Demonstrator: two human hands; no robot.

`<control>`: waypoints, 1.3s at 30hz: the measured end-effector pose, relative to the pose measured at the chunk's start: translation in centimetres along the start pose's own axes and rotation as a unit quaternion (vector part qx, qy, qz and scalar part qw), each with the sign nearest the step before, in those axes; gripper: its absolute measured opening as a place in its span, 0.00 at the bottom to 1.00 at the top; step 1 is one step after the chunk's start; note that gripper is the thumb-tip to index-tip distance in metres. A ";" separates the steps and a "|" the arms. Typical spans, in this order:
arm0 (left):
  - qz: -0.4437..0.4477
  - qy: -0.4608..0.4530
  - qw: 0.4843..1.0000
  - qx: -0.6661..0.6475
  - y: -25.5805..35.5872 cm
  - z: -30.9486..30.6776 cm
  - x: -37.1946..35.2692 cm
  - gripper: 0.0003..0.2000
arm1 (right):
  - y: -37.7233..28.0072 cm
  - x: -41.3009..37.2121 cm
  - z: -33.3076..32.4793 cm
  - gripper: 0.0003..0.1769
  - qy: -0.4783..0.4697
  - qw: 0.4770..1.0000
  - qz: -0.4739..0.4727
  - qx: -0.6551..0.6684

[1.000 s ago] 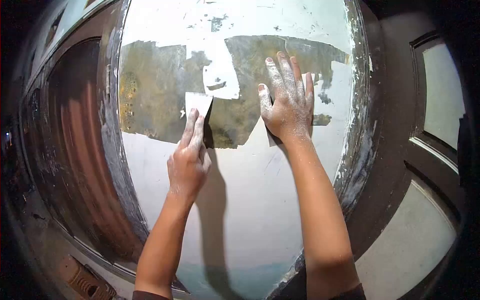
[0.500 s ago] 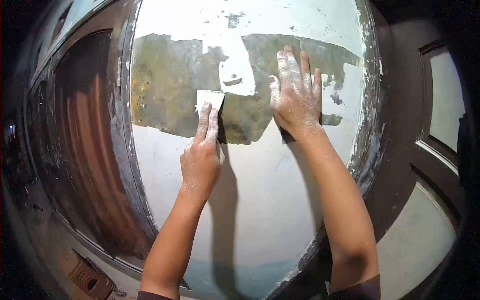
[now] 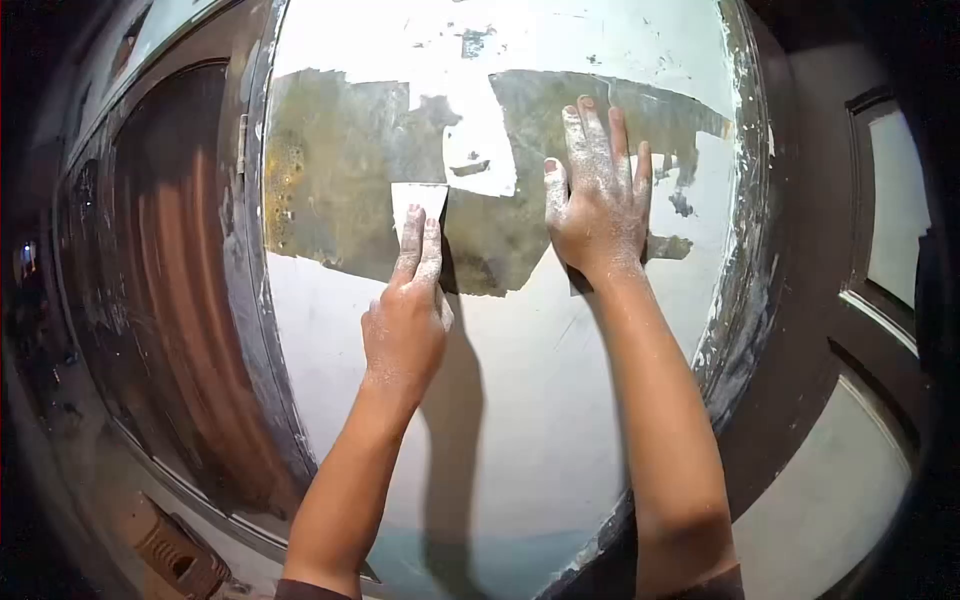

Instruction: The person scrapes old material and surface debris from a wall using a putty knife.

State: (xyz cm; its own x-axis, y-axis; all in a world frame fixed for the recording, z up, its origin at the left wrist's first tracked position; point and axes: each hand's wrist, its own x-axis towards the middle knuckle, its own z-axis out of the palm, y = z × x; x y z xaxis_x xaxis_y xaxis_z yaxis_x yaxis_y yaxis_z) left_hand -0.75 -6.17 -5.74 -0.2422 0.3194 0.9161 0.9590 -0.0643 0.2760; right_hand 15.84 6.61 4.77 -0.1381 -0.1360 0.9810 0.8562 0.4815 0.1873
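My left hand [image 3: 405, 325] grips a scraper [image 3: 418, 196] with a wide, pale blade. Two powder-dusted fingers press along its face, while the handle is hidden inside the hand. The blade's top edge meets the bare, grey-brown patch [image 3: 345, 175] of the wall. To the right, my right hand [image 3: 603, 215] rests flat against the same patch, fingers spread and coated in white powder. Between and above the hands lies a leftover piece of white coating [image 3: 480, 160] with a ragged outline. Smooth white wall [image 3: 540, 380] extends below the patch.
A dark door with a reddish-brown panel [image 3: 190, 300] stands left of the wall. On the right is a brown frame with pale panels [image 3: 895, 200]. Chipped, whitish edging [image 3: 735, 200] runs down the wall's right corner. A brown plastic stool [image 3: 175, 550] sits at lower left.
The scraper has shifted very slightly left relative to the leftover white piece. My right hand stays on the same spot, while its forearm has swung a little inward. The view has shifted slightly.
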 end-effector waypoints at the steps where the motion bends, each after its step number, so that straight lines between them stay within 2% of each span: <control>1: 0.001 0.000 1.000 -0.001 0.0 0.1 0.2 0.39 | -0.1 0.0 -0.1 0.34 -0.002 1.000 0.004 0.001; 3: 0.013 0.016 0.999 0.038 0.0 0.4 0.6 0.38 | 0.0 0.1 0.1 0.34 -0.004 1.000 0.007 0.001; 7: -0.005 -0.004 1.000 0.017 0.5 -0.3 0.3 0.37 | 0.1 0.0 0.0 0.33 -0.001 1.000 0.008 0.002; 12: 0.012 0.036 0.999 0.002 0.6 -0.3 1.3 0.34 | 0.0 -0.1 0.1 0.33 0.005 1.000 0.008 -0.001; 21: 0.024 0.041 0.999 0.023 -0.2 -0.2 1.9 0.35 | 0.2 0.0 0.1 0.34 -0.002 1.000 0.014 -0.006; 23: 0.052 0.059 0.997 0.005 -0.6 -0.1 1.7 0.34 | 0.2 0.1 0.1 0.34 0.003 1.000 0.015 -0.001; 29: 0.042 0.042 0.998 0.033 -0.4 -0.4 2.5 0.35 | 0.1 -0.1 0.1 0.34 -0.008 1.000 0.016 -0.006; 31: 0.039 0.038 0.998 -0.014 -0.3 -0.8 2.3 0.37 | 0.1 0.0 0.0 0.35 -0.007 1.000 0.015 -0.008; 35: 0.058 0.056 0.996 0.028 -0.5 -0.5 3.0 0.34 | 0.1 0.0 0.0 0.34 -0.007 1.000 0.018 0.003; 39: 0.058 0.064 0.996 0.012 -0.4 -0.7 3.1 0.34 | 0.2 0.0 0.1 0.34 -0.005 1.000 0.014 -0.003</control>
State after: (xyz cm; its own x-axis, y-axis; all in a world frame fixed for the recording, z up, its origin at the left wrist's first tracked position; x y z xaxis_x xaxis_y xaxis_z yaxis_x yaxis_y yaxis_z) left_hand -2.04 -5.85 -2.81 -0.1450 0.1887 0.9713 0.9846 -0.0697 0.1605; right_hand 16.00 6.80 4.81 -0.1182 -0.1144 0.9864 0.8625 0.4804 0.1591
